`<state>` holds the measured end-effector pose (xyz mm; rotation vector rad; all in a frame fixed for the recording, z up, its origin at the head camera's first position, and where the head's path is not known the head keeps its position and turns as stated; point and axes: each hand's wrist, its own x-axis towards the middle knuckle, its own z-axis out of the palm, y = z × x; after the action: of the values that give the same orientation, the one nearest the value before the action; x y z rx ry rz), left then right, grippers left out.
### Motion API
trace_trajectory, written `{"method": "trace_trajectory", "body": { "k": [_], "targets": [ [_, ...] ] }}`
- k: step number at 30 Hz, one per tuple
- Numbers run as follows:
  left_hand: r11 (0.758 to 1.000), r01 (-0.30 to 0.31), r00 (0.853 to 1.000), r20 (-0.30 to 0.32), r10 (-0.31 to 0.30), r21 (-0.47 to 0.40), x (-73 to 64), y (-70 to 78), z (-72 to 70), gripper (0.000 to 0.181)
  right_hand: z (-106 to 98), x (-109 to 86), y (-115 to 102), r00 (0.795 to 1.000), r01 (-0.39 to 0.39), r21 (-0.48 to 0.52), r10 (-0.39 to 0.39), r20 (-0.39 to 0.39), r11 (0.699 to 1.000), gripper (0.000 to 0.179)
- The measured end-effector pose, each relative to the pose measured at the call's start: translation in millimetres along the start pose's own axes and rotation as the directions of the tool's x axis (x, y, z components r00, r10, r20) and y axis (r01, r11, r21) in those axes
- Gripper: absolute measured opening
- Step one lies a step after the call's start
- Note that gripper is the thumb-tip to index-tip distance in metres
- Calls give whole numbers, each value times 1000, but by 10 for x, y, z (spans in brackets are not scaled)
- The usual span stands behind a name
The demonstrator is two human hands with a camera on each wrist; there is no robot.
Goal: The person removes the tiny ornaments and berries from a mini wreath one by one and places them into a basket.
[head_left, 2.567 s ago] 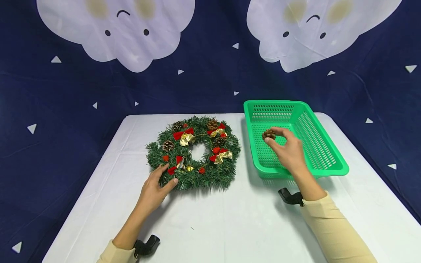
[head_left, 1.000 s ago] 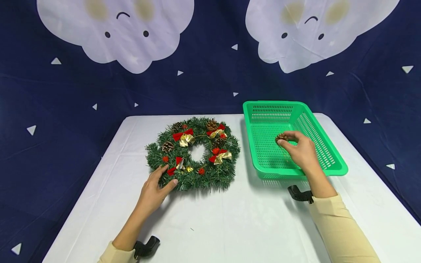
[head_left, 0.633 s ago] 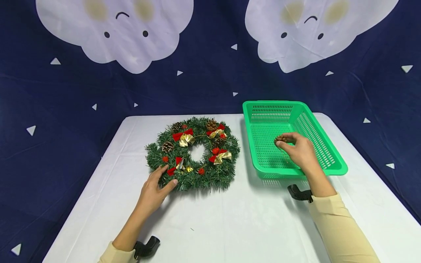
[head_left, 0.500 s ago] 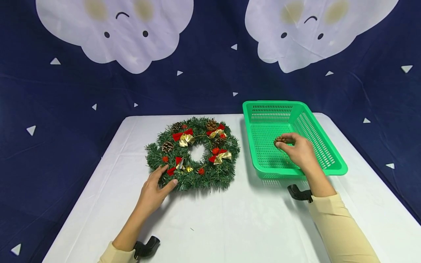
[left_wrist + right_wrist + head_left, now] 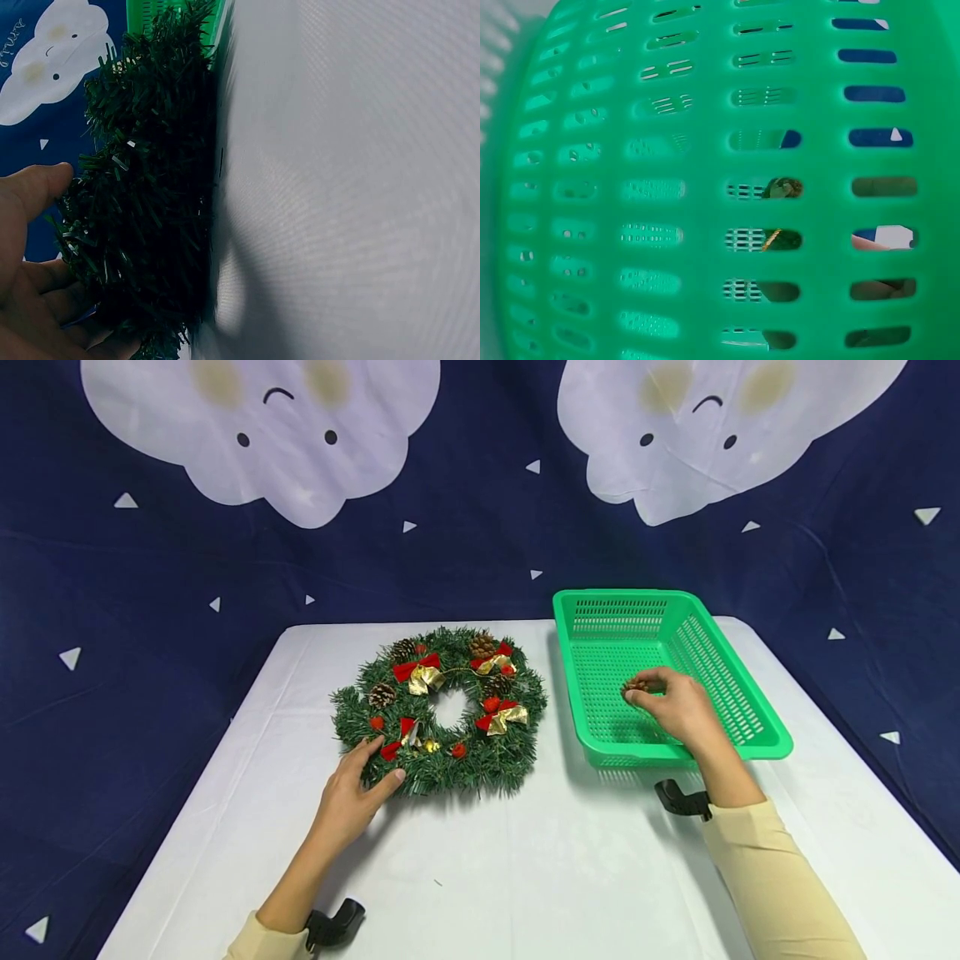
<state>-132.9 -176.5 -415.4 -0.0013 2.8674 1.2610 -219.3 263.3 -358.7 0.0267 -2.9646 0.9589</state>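
Observation:
A green Christmas wreath (image 5: 498,768) lies left of centre, trimmed with pine cones, red and gold bows and red berries. At its near left edge rests my left hand (image 5: 348,797), thumb and fingers spread; the left wrist view has them against the needles (image 5: 142,195). Inside the green basket (image 5: 600,749), my right hand (image 5: 678,706) pinches a brown pine cone (image 5: 633,691) between thumb and fingers, low over the bottom. Through the slotted wall (image 5: 705,217) in the right wrist view, part of the pine cone (image 5: 784,187) and a gold cord (image 5: 771,240) show.
The wreath and basket stand side by side on a white-covered table (image 5: 465,877), a narrow strip of cloth between them. Behind the table hangs a dark blue backdrop (image 5: 480,560) with clouds and triangles. The basket's near rim lies under my right wrist.
My right hand first shifts right over the basket with the pine cone, then eases slightly left and lower. The left hand and the wreath stay in place.

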Motion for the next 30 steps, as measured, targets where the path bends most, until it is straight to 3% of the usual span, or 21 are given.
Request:
{"method": "trace_trajectory", "body": {
  "k": [7,16,30],
  "targets": [
    [1000,-9,1000,-6,9,0,2,-1,7,71,-2,6,6,1000,-8,-14,9,29,1000,46],
    [1000,-6,1000,-6,6,1,-4,-1,9,71,-16,16,14,999,-17,-12,17,27,1000,59],
    [1000,-2,1000,-4,2,10,-6,3,3,71,-3,-45,-77,998,34,-2,-34,-59,999,57]
  ]
}}
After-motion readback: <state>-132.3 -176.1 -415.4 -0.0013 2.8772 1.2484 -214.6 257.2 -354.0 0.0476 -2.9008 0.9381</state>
